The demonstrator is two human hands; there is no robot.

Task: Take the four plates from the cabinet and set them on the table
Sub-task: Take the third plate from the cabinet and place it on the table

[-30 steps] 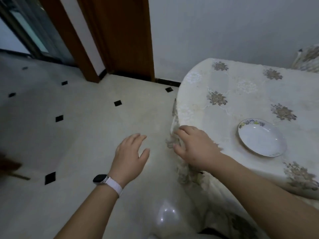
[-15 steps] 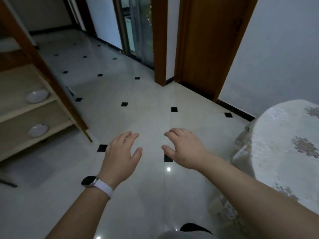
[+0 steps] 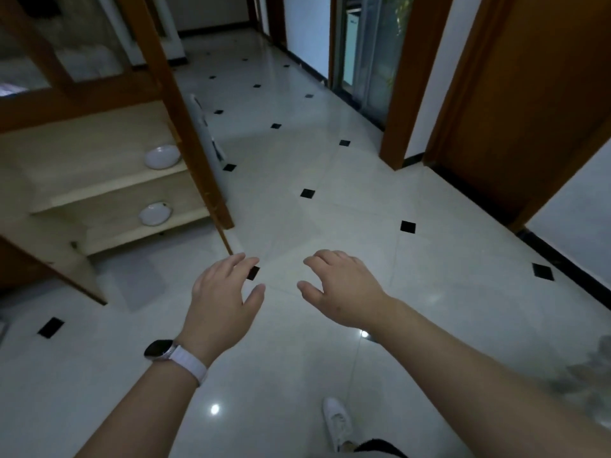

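While both hands hang in the air above the floor, neither holds anything.

Left hand [image 3: 224,292]: palm down, fingers [image 3: 238,263] released and loosely spread, thumb out to the side. A dark-faced watch [image 3: 160,349] on a white strap sits at the wrist.

Right hand [image 3: 344,289]: palm down, fingers [image 3: 327,256] lightly curved and released, grasping nothing. The two hands are near one another and do not touch.

Cabinet [image 3: 109,190]: wooden frame, at the left, open at the front, with pale shelves inside.

Upper plate [image 3: 162,157]: white, lying flat near the right end of the higher shelf.

Lower plate [image 3: 155,213]: white, flat on the shelf below, almost directly under the first. Both plates are well apart from the hands.

Floor [image 3: 330,219]: glossy pale tiles with small black diamond insets.

White shoe [image 3: 337,421]: on the floor at the bottom edge, between the forearms.

Brown wooden door [image 3: 529,110]: at the right. A glass sliding door [image 3: 363,61] stands further back.

Patterned cloth [image 3: 588,375]: a blurred patch at the right edge, beside the right forearm. Its details are too soft to tell.
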